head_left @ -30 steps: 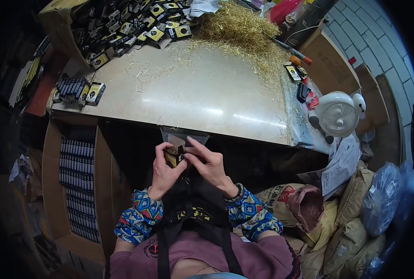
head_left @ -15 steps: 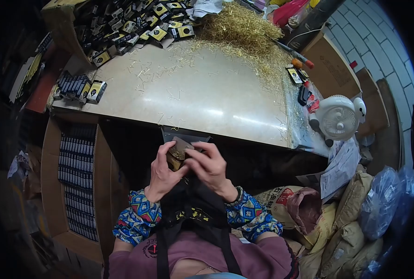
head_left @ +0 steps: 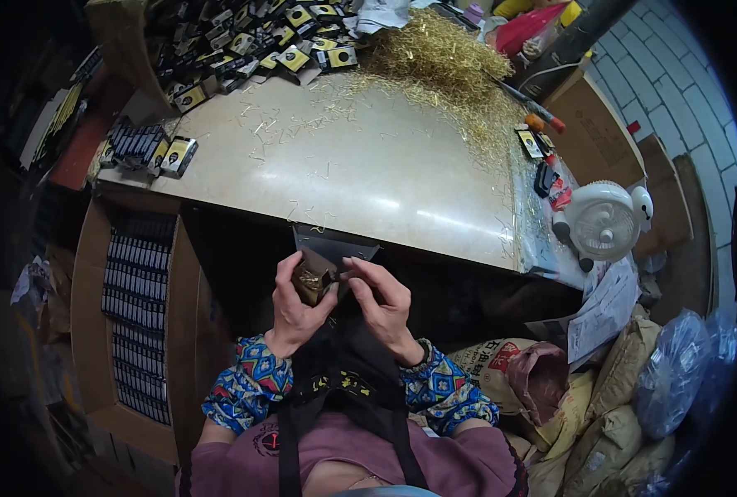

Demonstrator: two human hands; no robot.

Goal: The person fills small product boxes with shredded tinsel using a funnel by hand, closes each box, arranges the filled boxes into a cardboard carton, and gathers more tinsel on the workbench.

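Note:
My left hand [head_left: 295, 313] is closed around a small open box [head_left: 311, 286], held upright above my lap at the table's front edge. Golden wire pieces show inside its top. Thumb and forefinger of my right hand [head_left: 382, 303] pinch at the box's right edge, seemingly on its flap; the exact contact is too small to make out. Just beyond the box is a grey tray [head_left: 335, 245] under the table edge.
A heap of golden wire pieces [head_left: 443, 58] covers the table's [head_left: 368, 157] back right. Black-and-yellow boxes [head_left: 294, 58] pile up at the back left. On the left, a carton [head_left: 182, 331] holds rows of small boxes. A white fan [head_left: 602, 219] and sacks [head_left: 613, 443] are at right.
The box has tipped so its open top and the golden pieces inside show. My right hand has moved slightly right and down, off the top of the box to its edge.

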